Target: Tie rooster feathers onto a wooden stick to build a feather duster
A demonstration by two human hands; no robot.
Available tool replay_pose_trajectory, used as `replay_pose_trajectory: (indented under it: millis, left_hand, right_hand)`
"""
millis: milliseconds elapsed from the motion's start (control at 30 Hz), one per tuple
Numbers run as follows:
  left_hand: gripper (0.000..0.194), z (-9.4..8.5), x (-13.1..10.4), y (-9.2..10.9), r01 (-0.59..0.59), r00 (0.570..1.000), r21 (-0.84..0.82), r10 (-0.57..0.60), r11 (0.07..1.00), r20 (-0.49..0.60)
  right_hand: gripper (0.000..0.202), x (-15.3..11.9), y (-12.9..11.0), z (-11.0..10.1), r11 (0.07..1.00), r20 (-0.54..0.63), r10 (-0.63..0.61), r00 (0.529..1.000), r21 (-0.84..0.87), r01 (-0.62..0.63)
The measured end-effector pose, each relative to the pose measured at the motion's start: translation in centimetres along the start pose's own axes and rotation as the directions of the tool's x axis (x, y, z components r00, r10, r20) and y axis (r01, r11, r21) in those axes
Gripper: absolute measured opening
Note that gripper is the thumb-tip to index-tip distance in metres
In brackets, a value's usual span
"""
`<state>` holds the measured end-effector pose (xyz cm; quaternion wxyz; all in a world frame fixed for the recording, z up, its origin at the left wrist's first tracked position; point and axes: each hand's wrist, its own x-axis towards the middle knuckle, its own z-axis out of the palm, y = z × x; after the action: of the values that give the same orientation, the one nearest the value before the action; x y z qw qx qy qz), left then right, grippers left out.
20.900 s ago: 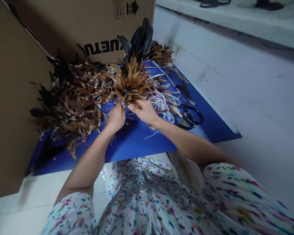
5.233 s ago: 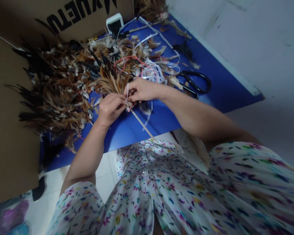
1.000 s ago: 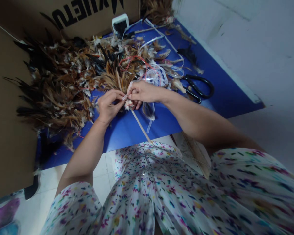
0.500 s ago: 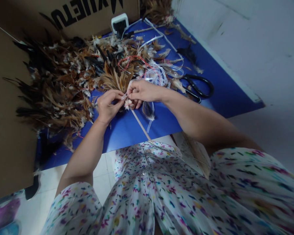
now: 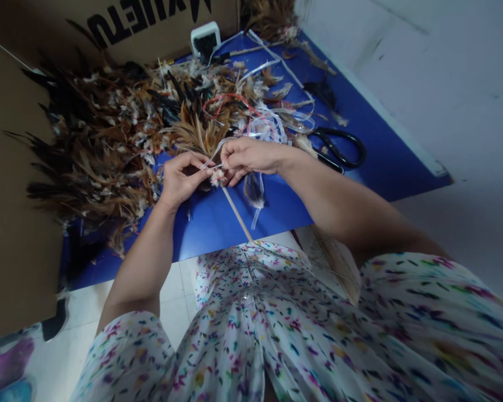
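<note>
My left hand [image 5: 184, 177] and my right hand [image 5: 249, 157] meet over a thin wooden stick [image 5: 238, 215] whose near end points at my lap. Brown feathers [image 5: 197, 135] fan out beyond my fingers, and their pale fluffy butt ends [image 5: 218, 177] are bunched around the stick. Both hands pinch a translucent plastic strip [image 5: 223, 146] that crosses just above the fluffy bunch. A loop of the strip rises between my fingertips. One loose dark feather [image 5: 254, 190] lies below my right hand, beside a strip's tail end.
A big heap of brown and black feathers [image 5: 104, 128] covers the left of the blue table [image 5: 385, 162]. Tangled clear strips [image 5: 272, 125] and red string [image 5: 230, 96] lie behind my hands. Black-handled scissors [image 5: 352, 148] rest at right. Cardboard boxes [image 5: 17, 195] and a white device [image 5: 205, 40] stand around.
My fingers have shifted slightly apart at the strip, and a larger loop of it now shows. The stick's near end has swung a little to the left.
</note>
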<state>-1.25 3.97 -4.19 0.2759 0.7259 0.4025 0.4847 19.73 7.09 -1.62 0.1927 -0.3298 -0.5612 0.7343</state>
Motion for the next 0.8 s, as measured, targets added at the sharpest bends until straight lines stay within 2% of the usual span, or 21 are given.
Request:
replay_pose_trajectory:
  millis: [333,467,567,800]
  left_hand:
    - [0.041,-0.7,0.2,-0.9,0.095,0.995,-0.212,-0.101,0.973,-0.018]
    - [0.047,-0.7,0.2,-1.3,0.109,0.990,-0.304,-0.132,0.946,-0.056]
    - [0.054,-0.4,0.2,-1.3,0.130,0.987,-0.347,-0.155,0.929,-0.045]
    - [0.062,-0.3,0.4,-0.8,0.171,0.980,-0.385,-0.196,0.907,-0.024]
  right_hand:
    - [0.019,-0.2,-0.5,0.2,0.991,-0.017,0.025,1.000,0.134,-0.023]
    - [0.018,-0.1,-0.4,0.0,0.976,-0.015,-0.010,1.000,0.218,0.013]
    - [0.018,0.0,-0.3,-0.1,0.968,-0.011,-0.040,0.999,0.248,0.042]
    - [0.015,0.2,0.0,0.2,0.991,-0.106,-0.079,0.991,0.103,0.090]
